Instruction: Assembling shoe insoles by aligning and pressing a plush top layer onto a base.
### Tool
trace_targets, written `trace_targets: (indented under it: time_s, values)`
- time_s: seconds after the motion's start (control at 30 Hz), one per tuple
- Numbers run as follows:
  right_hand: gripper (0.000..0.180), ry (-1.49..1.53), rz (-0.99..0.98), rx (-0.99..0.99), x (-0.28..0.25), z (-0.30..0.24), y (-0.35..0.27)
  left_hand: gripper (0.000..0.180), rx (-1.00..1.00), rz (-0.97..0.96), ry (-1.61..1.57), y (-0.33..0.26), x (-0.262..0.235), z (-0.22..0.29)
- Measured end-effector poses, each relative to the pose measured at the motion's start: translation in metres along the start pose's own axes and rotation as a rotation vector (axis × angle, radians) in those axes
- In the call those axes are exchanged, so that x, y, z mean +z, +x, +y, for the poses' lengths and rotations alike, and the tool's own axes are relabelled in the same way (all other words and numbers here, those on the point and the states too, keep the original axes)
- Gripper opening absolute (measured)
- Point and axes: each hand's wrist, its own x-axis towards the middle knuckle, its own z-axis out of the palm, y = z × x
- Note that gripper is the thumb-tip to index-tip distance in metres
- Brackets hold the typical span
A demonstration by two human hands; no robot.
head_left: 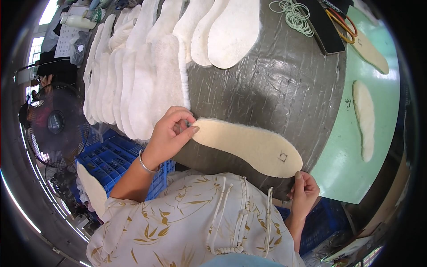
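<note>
A cream insole (247,144) with fleecy edges and a small dark mark near its wider end lies across the front of the dark table, its smooth face up. My left hand (171,129) pinches its narrower end between thumb and fingers. At the wider end, my right hand (304,189) is closed on the rim, thumb on top and fingers mostly hidden below. Beyond my left hand, overlapping rows of white fleecy insoles (144,89) cover the table's left side. A further stack of white insoles (233,33) lies at the far middle.
Pale green rubber bands (296,18) lie at the far right beside a long black block (327,31) and orange-handled scissors (344,26). A green mat (340,164) on the right bears two more insoles. Left of the table stand a fan (55,122) and blue crates (106,162).
</note>
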Motion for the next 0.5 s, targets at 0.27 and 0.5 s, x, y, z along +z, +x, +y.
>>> trace_targets:
  time_s: [0.27, 0.5]
  values:
    - [0.016, 0.015, -0.005, -0.007, 0.000, 0.003, 0.000, 0.016, 0.193, 0.014, -0.052, -0.005, 0.000, 0.015]
    - [0.027, 0.075, -0.001, -0.090, -0.001, 0.001, 0.000, 0.019, 0.440, 0.021, 0.001, -0.011, -0.004, 0.014]
